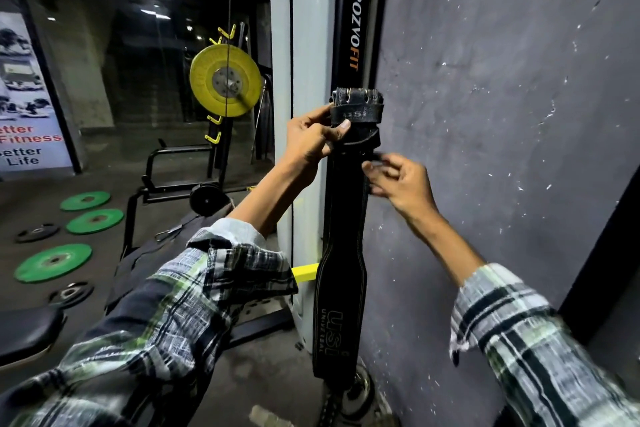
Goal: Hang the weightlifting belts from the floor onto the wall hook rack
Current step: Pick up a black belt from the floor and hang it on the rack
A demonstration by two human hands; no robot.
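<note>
A black weightlifting belt (341,274) hangs straight down against the grey wall beside a white machine post, its folded top end at chest height. My left hand (311,137) grips that folded top, thumb across the front. My right hand (398,180) is at the belt's right edge just below the fold, its fingers blurred and curled near a strap end; whether they pinch it is unclear. The hook behind the belt's top is hidden.
The grey wall (502,114) fills the right side. A white machine post (304,45) stands left of the belt. A yellow plate (225,80) sits on a rack behind. Green plates (53,262) and black plates lie on the floor at left, near a bench.
</note>
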